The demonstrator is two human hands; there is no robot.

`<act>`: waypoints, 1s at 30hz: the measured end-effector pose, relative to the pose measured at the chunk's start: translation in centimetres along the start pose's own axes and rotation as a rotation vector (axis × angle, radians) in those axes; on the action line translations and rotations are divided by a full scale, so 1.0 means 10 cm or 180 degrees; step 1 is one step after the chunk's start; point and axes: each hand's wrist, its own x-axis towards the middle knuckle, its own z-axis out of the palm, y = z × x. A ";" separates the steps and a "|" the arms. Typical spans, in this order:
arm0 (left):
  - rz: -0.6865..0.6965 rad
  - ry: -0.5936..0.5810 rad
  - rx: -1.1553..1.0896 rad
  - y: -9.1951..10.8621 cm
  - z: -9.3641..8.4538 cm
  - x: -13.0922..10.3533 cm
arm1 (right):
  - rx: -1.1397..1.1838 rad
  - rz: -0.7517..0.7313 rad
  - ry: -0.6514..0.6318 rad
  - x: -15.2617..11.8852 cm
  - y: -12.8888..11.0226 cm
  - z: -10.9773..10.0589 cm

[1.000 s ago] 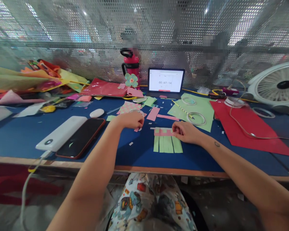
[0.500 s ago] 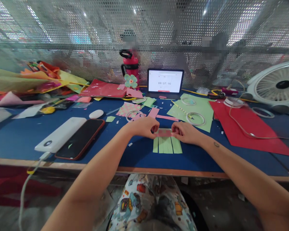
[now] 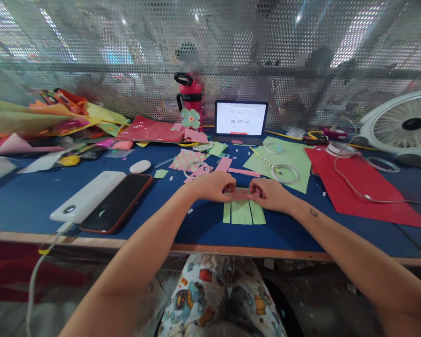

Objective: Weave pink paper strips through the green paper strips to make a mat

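A light green paper (image 3: 243, 213) cut into several strips lies on the blue table, its strips pointing toward me. Across its top edge runs a pink woven band (image 3: 241, 194). My left hand (image 3: 220, 186) has its fingers pressed together on the band's left part. My right hand (image 3: 264, 192) pinches the band's right end, and its fingers rest on the paper's top corner. Both hands are closed; fingertips partly cover the band.
A phone (image 3: 117, 203) and white power bank (image 3: 88, 195) lie to the left. Behind are pink scraps (image 3: 189, 160), tape rolls (image 3: 285, 173), a tablet (image 3: 241, 119) and a red bottle (image 3: 191, 96). Red paper (image 3: 358, 187) and a fan (image 3: 403, 122) are at right.
My left hand has shifted slightly to the right along the pink band, covering more of it. The right hand and green paper are almost unmoved.
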 end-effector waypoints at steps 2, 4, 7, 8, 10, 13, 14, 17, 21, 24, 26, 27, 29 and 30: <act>-0.0033 0.0026 -0.0051 0.01 0.02 0.02 | -0.0009 0.0011 0.0001 0.00 -0.01 0.00; -0.0129 -0.0029 -0.0177 0.01 0.04 0.03 | -0.0021 0.0023 0.0008 0.00 -0.01 0.00; -0.0287 -0.0164 -0.0326 -0.02 0.05 0.04 | -0.0037 0.0009 0.0022 0.00 -0.01 0.00; -0.0328 -0.0189 -0.0345 -0.03 0.05 0.04 | -0.0031 -0.0011 0.0017 0.00 -0.01 -0.01; -0.0369 -0.0202 -0.0361 -0.04 0.05 0.05 | 0.0000 -0.0046 0.0002 -0.01 -0.01 -0.01; -0.0354 -0.0203 -0.0359 -0.06 0.05 0.04 | 0.0027 -0.0106 0.0000 -0.02 -0.02 -0.02; -0.0345 -0.0206 -0.0352 -0.06 0.05 0.04 | 0.0016 -0.0119 0.0009 -0.03 -0.02 -0.03; -0.0356 -0.0224 -0.0346 -0.07 0.04 0.03 | -0.0026 -0.0146 0.0018 -0.04 -0.02 -0.03; -0.0386 -0.0267 -0.0337 -0.07 0.04 0.03 | -0.0147 -0.0209 0.0030 -0.06 -0.04 -0.04; -0.0375 -0.0253 -0.0288 -0.08 0.03 0.03 | -0.0350 -0.0316 0.0063 -0.07 -0.07 -0.04; -0.0369 -0.0219 -0.0296 -0.10 0.03 0.02 | -0.0511 -0.0376 0.0080 -0.08 -0.10 -0.04; -0.0367 -0.0195 -0.0306 -0.12 0.02 0.02 | -0.0580 -0.0410 0.0095 -0.08 -0.12 -0.04; -0.0343 -0.0144 -0.0294 -0.16 0.01 0.00 | -0.0664 -0.0504 0.0127 -0.08 -0.13 -0.04; -0.0323 -0.0107 -0.0265 -0.19 0.01 -0.01 | -0.0674 -0.0556 0.0149 -0.08 -0.14 -0.04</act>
